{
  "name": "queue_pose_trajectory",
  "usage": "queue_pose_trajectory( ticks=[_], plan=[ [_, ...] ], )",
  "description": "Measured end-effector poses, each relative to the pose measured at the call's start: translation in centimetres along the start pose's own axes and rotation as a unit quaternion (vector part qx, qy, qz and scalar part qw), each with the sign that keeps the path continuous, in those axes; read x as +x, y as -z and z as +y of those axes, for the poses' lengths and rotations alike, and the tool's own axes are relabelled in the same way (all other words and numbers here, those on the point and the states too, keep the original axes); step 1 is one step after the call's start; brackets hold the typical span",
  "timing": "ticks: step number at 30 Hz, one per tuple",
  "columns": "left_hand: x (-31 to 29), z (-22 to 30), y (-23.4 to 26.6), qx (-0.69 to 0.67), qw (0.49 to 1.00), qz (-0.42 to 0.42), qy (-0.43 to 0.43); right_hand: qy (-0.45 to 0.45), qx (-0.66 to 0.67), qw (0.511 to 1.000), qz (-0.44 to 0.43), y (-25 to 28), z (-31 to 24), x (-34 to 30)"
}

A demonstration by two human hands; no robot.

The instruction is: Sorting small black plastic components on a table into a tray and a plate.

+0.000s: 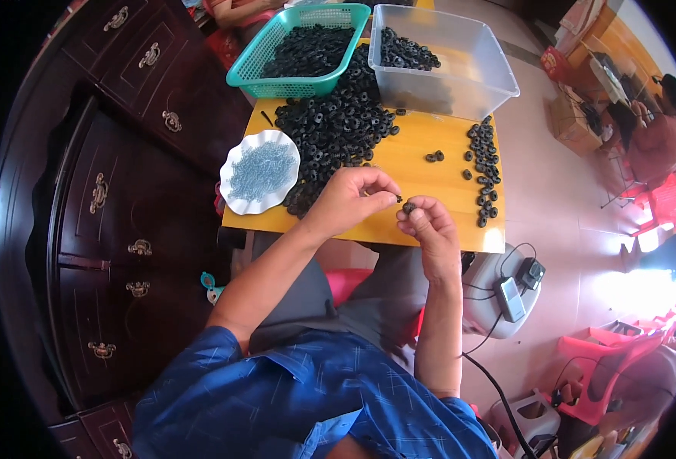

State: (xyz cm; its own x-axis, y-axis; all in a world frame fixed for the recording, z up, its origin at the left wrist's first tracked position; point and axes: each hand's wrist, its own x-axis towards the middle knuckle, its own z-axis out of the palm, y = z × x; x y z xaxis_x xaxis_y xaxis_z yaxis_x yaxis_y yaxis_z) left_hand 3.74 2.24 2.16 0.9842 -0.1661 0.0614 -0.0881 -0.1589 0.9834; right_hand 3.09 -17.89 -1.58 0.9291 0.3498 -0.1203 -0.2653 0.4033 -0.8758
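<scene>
Above the near edge of the yellow table (427, 183), my two hands are close together. My left hand (351, 200) pinches a small dark piece (399, 199) between thumb and fingertips; its exact kind is too small to make out. Just to its right, my right hand (433, 228) is closed on a small round black part (408, 207), held up by thumb and fingers. Left of them, a heap of black ring-shaped parts (330, 126) covers much of the tabletop. A white scalloped plate (231, 200) beside the heap carries many tiny bluish-grey pieces (261, 170).
A green basket (238, 75) and a clear plastic bin (476, 73), both with black parts inside, stand at the table's far side. Loose black rings (485, 164) line its right edge. Dark wooden drawers (116, 206) flank the left; a grey stool (498, 306) bears cabled devices.
</scene>
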Motion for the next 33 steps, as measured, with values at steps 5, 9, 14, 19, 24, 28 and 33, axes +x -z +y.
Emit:
queue_pose_trajectory(
  ticks=[5,9,14,19,24,28,33],
  plan=[
    [0.2,-0.6,-0.4,-0.021,1.000,-0.002,0.001,0.017,-0.003,1.000,0.003,-0.1,0.0,0.1],
    [0.1,0.1,-0.6,-0.092,0.995,-0.016,0.024,0.012,0.017,1.000,-0.004,0.0,-0.2,0.0],
    [0.1,0.5,-0.5,-0.105,0.994,-0.032,0.030,0.022,0.017,1.000,-0.007,0.0,-0.4,-0.1],
    [0.1,1.0,-0.5,-0.112,0.992,-0.049,0.040,0.032,0.013,0.999,-0.008,-0.2,-0.5,-0.1],
    [0.3,0.6,-0.4,-0.057,0.996,-0.072,0.009,0.056,-0.005,0.998,-0.017,0.2,0.1,0.0],
    [0.3,0.6,-0.2,0.002,0.998,-0.064,0.007,0.088,-0.093,0.992,0.016,-0.2,0.6,-0.1],
    [-0.1,-0.7,-0.4,0.060,0.998,-0.032,-0.004,0.137,-0.241,0.959,0.054,-0.7,1.2,-0.1]
  ],
)
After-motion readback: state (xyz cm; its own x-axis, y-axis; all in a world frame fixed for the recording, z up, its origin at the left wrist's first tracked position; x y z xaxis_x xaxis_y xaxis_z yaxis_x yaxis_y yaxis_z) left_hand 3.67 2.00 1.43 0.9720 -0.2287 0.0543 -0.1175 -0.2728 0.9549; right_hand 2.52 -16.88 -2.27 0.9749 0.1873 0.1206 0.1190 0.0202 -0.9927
